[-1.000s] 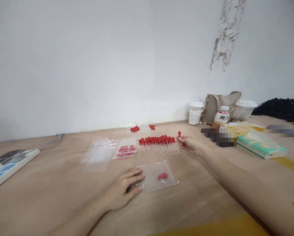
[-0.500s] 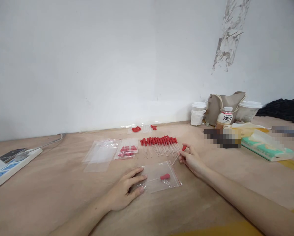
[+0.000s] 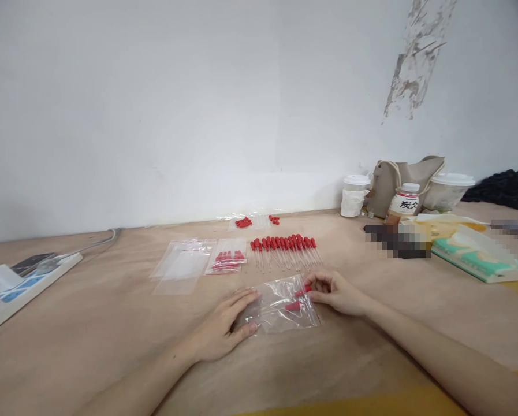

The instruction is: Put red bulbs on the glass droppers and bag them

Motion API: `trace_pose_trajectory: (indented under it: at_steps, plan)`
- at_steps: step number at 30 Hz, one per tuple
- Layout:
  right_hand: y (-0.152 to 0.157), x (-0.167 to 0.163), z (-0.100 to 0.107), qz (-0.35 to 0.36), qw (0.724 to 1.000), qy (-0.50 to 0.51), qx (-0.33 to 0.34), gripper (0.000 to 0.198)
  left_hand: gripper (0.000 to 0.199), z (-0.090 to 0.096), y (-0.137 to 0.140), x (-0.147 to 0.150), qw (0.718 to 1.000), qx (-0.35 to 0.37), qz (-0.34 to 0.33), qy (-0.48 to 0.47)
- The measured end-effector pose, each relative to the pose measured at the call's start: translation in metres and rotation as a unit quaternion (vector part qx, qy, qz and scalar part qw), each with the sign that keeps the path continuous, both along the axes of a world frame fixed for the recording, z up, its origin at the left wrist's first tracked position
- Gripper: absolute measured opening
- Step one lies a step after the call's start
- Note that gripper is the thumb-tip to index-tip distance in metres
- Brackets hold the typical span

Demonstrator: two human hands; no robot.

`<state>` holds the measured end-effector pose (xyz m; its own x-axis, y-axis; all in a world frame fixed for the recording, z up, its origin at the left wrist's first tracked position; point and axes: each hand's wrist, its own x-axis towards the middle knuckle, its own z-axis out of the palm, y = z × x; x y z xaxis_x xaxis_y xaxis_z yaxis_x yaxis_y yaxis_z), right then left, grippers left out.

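A clear zip bag (image 3: pixel 276 323) with a red edge strip lies on the table in front of me. Inside it is one dropper with a red bulb (image 3: pixel 292 306). My left hand (image 3: pixel 224 326) rests at the bag's left end, thumb and fingers apart on the plastic. At the right, open end, my right hand (image 3: pixel 334 292) pinches a second dropper by its red bulb (image 3: pixel 302 290), partly inside the bag. Behind the bag lies a row of several red-bulbed droppers (image 3: pixel 284 244) with thin clear stems.
Flat clear bags (image 3: pixel 178 268) and a bag of red-bulbed droppers (image 3: pixel 228 260) lie left of the row. Loose red bulbs (image 3: pixel 243 222) sit near the wall. A power strip (image 3: pixel 37 294) is at left; a cup (image 3: pixel 354 196), bottle (image 3: pixel 403 202) and tissue pack (image 3: pixel 479 257) stand right.
My right hand has moved left and brought its dropper into the bag's open end, beside the first one. My left hand has stayed on the bag. The view has shifted slightly.
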<state>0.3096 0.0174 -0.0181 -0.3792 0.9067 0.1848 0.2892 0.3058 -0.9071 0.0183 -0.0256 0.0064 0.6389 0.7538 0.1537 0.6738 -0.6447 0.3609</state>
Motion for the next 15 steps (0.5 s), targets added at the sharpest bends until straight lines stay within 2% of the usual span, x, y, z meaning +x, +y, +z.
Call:
trace_pose_trajectory:
  at_steps: [2, 4, 9, 12, 15]
  plan:
    - [0.001, -0.003, 0.002, 0.02, 0.997, -0.026, 0.063, 0.021, 0.05, 0.001, 0.0, 0.001, 1.0, 0.002, -0.002, 0.002]
    - [0.001, -0.008, 0.003, 0.05, 0.993, -0.043, 0.097, 0.021, 0.05, 0.001, 0.0, 0.001, 1.0, 0.005, -0.006, 0.005]
    - [0.0, -0.008, 0.0, 0.074, 0.987, -0.076, 0.118, 0.019, 0.049, 0.002, 0.0, 0.001, 1.0, 0.002, -0.01, 0.011]
    - [0.01, 0.002, -0.005, -0.003, 0.998, -0.034, 0.053, 0.019, 0.048, 0.002, 0.0, 0.0, 1.0, -0.002, -0.012, 0.012]
    - [0.033, 0.015, -0.007, -0.175, 0.984, 0.011, -0.018, 0.016, 0.045, 0.003, 0.0, -0.001, 1.0, -0.009, -0.015, 0.019]
